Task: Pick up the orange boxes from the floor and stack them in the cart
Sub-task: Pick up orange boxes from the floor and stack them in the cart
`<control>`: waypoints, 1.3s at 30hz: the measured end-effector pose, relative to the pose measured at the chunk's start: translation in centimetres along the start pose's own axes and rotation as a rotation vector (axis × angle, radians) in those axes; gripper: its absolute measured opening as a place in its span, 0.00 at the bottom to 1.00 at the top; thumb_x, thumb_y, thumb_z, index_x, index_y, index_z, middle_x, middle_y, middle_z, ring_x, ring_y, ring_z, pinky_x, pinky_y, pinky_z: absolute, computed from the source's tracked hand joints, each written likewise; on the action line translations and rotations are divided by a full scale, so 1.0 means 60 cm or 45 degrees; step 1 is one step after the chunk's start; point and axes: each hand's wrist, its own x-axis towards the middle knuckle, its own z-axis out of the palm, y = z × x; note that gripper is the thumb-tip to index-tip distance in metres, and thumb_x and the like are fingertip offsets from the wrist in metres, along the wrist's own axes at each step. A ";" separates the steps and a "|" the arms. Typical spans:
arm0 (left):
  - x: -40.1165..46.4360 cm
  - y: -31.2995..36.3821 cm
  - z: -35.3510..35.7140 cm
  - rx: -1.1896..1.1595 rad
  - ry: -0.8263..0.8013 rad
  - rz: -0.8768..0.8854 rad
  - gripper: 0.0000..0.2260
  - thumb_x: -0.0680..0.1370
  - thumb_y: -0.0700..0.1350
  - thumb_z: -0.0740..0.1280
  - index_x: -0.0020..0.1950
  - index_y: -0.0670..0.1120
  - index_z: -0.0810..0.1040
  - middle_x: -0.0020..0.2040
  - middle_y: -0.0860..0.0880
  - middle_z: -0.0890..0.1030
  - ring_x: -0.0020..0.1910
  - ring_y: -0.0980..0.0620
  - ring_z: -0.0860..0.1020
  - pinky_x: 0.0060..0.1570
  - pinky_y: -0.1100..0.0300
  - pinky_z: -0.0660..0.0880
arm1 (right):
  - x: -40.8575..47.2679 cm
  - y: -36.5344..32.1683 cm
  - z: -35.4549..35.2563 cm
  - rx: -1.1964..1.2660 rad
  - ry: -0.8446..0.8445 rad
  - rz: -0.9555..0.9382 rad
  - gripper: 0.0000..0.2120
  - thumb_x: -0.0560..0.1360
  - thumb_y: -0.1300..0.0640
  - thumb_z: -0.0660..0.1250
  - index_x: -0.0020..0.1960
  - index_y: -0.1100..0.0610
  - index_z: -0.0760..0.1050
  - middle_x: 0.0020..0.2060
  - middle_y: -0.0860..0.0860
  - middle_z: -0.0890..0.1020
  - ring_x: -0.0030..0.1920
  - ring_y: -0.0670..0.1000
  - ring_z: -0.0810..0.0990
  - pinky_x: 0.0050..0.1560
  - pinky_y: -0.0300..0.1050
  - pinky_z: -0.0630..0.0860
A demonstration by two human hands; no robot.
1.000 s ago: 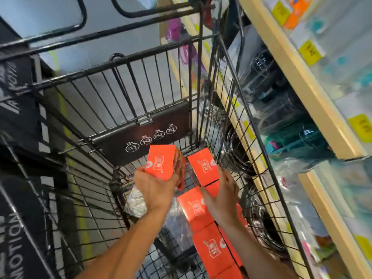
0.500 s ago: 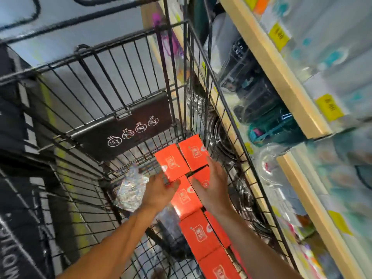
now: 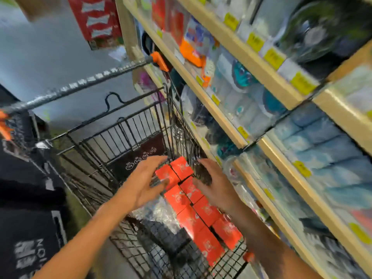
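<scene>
I see my left hand and right hand, each grip spread and empty, flanking glossy orange cardboard boxes lying in rows inside the black wire cart.

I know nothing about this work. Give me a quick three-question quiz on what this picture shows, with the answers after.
1. True or false: the left hand is gripping an orange box.
2. Where do the orange boxes lie? A) on the shelf B) in the wire cart C) on the floor
3. Fill in: the boxes run in rows along the cart's ____ side, the one nearest the shelves.

Key
1. False: both it and the right hand have spread fingers and hold nothing.
2. B
3. right
</scene>
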 end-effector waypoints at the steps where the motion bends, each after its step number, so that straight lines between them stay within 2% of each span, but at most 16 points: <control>1: -0.005 0.017 -0.017 0.050 -0.017 0.066 0.30 0.75 0.52 0.73 0.75 0.48 0.67 0.70 0.51 0.72 0.68 0.52 0.71 0.68 0.50 0.70 | -0.012 -0.013 -0.016 -0.005 0.017 -0.023 0.29 0.77 0.47 0.71 0.76 0.49 0.66 0.72 0.45 0.68 0.72 0.44 0.68 0.72 0.46 0.67; 2: -0.010 0.041 -0.039 0.087 -0.033 0.115 0.30 0.76 0.55 0.71 0.75 0.50 0.66 0.71 0.52 0.71 0.69 0.52 0.70 0.69 0.51 0.69 | -0.026 -0.025 -0.034 -0.018 0.035 -0.046 0.30 0.77 0.44 0.69 0.76 0.47 0.65 0.73 0.44 0.68 0.73 0.45 0.67 0.73 0.47 0.66; 5: -0.030 0.105 -0.084 0.154 -0.051 0.215 0.32 0.76 0.63 0.63 0.77 0.52 0.63 0.74 0.53 0.68 0.73 0.53 0.65 0.73 0.52 0.65 | -0.077 -0.060 -0.088 -0.111 0.109 -0.101 0.31 0.79 0.39 0.66 0.78 0.44 0.62 0.76 0.41 0.63 0.76 0.41 0.60 0.74 0.40 0.57; 8: -0.048 0.169 -0.108 0.142 -0.040 0.308 0.34 0.75 0.67 0.60 0.78 0.53 0.62 0.74 0.56 0.66 0.74 0.58 0.62 0.74 0.58 0.60 | -0.133 -0.076 -0.132 -0.127 0.210 -0.164 0.31 0.78 0.36 0.64 0.77 0.47 0.64 0.74 0.40 0.65 0.75 0.39 0.61 0.72 0.33 0.57; 11: -0.063 0.240 -0.101 0.157 -0.017 0.413 0.35 0.74 0.68 0.59 0.78 0.53 0.63 0.73 0.58 0.66 0.71 0.62 0.61 0.72 0.68 0.55 | -0.197 -0.077 -0.174 -0.083 0.271 -0.130 0.32 0.77 0.40 0.68 0.77 0.50 0.65 0.72 0.40 0.64 0.72 0.35 0.60 0.72 0.27 0.54; 13: -0.077 0.301 -0.085 0.166 -0.043 0.498 0.35 0.74 0.67 0.61 0.77 0.52 0.65 0.74 0.56 0.67 0.71 0.62 0.62 0.72 0.67 0.56 | -0.256 -0.065 -0.204 -0.131 0.333 -0.108 0.33 0.78 0.43 0.70 0.78 0.49 0.63 0.73 0.41 0.63 0.72 0.38 0.59 0.72 0.27 0.51; 15: -0.097 0.362 -0.056 0.173 -0.100 0.595 0.35 0.75 0.69 0.61 0.77 0.52 0.65 0.73 0.55 0.68 0.72 0.57 0.64 0.74 0.57 0.61 | -0.328 -0.051 -0.232 -0.143 0.370 -0.088 0.33 0.77 0.39 0.67 0.78 0.46 0.62 0.74 0.42 0.63 0.75 0.40 0.58 0.74 0.31 0.52; 16: -0.107 0.387 -0.045 0.184 -0.124 0.634 0.35 0.75 0.70 0.59 0.77 0.53 0.64 0.73 0.54 0.69 0.73 0.54 0.65 0.74 0.54 0.62 | -0.359 -0.044 -0.242 -0.135 0.383 -0.069 0.34 0.76 0.34 0.65 0.78 0.44 0.61 0.75 0.42 0.63 0.76 0.42 0.59 0.76 0.37 0.54; 18: -0.126 0.449 -0.015 0.249 -0.176 0.746 0.35 0.75 0.71 0.59 0.77 0.54 0.63 0.75 0.53 0.68 0.74 0.53 0.65 0.74 0.52 0.62 | -0.432 -0.021 -0.265 -0.125 0.469 -0.024 0.37 0.73 0.29 0.64 0.77 0.45 0.63 0.74 0.44 0.65 0.74 0.45 0.63 0.76 0.44 0.60; 21: -0.142 0.536 0.028 0.327 -0.266 0.904 0.34 0.76 0.67 0.62 0.79 0.56 0.60 0.77 0.55 0.63 0.76 0.55 0.60 0.75 0.54 0.59 | -0.531 0.002 -0.299 -0.117 0.636 0.061 0.32 0.75 0.38 0.69 0.76 0.45 0.65 0.69 0.39 0.65 0.70 0.41 0.63 0.74 0.44 0.62; 25: -0.157 0.645 0.095 0.317 -0.395 1.090 0.34 0.76 0.67 0.63 0.79 0.59 0.57 0.78 0.59 0.59 0.78 0.58 0.56 0.76 0.55 0.57 | -0.680 0.032 -0.336 -0.102 0.745 0.254 0.32 0.78 0.37 0.66 0.78 0.41 0.59 0.75 0.40 0.60 0.75 0.44 0.58 0.76 0.46 0.59; 28: -0.170 0.707 0.142 0.343 -0.484 1.249 0.34 0.76 0.70 0.59 0.79 0.60 0.56 0.78 0.59 0.59 0.78 0.57 0.56 0.77 0.52 0.57 | -0.778 0.042 -0.357 -0.110 0.862 0.415 0.33 0.78 0.39 0.67 0.79 0.42 0.60 0.76 0.41 0.60 0.77 0.47 0.57 0.77 0.48 0.58; 31: -0.186 0.761 0.180 0.347 -0.563 1.387 0.34 0.75 0.71 0.57 0.79 0.59 0.58 0.77 0.58 0.61 0.77 0.56 0.57 0.75 0.57 0.53 | -0.862 0.032 -0.364 -0.113 0.982 0.574 0.33 0.77 0.37 0.66 0.79 0.41 0.59 0.78 0.42 0.59 0.78 0.50 0.56 0.78 0.52 0.58; 33: -0.197 0.789 0.201 0.365 -0.609 1.499 0.36 0.75 0.72 0.55 0.78 0.57 0.60 0.77 0.56 0.62 0.77 0.53 0.58 0.76 0.53 0.54 | -0.911 0.014 -0.357 -0.139 1.064 0.679 0.33 0.78 0.38 0.66 0.79 0.42 0.59 0.78 0.43 0.58 0.79 0.50 0.54 0.78 0.52 0.58; 35: -0.207 0.809 0.220 0.398 -0.673 1.579 0.37 0.74 0.74 0.51 0.79 0.56 0.60 0.78 0.55 0.60 0.78 0.50 0.56 0.77 0.49 0.53 | -0.952 -0.010 -0.341 -0.176 1.141 0.784 0.34 0.78 0.37 0.66 0.79 0.42 0.58 0.79 0.43 0.57 0.79 0.48 0.52 0.78 0.51 0.57; 39: -0.230 0.837 0.255 0.459 -0.820 1.740 0.39 0.72 0.76 0.46 0.80 0.59 0.54 0.80 0.56 0.53 0.79 0.49 0.49 0.76 0.52 0.43 | -1.018 -0.054 -0.292 -0.332 1.244 0.987 0.36 0.77 0.33 0.62 0.80 0.43 0.56 0.80 0.44 0.55 0.79 0.49 0.52 0.78 0.53 0.57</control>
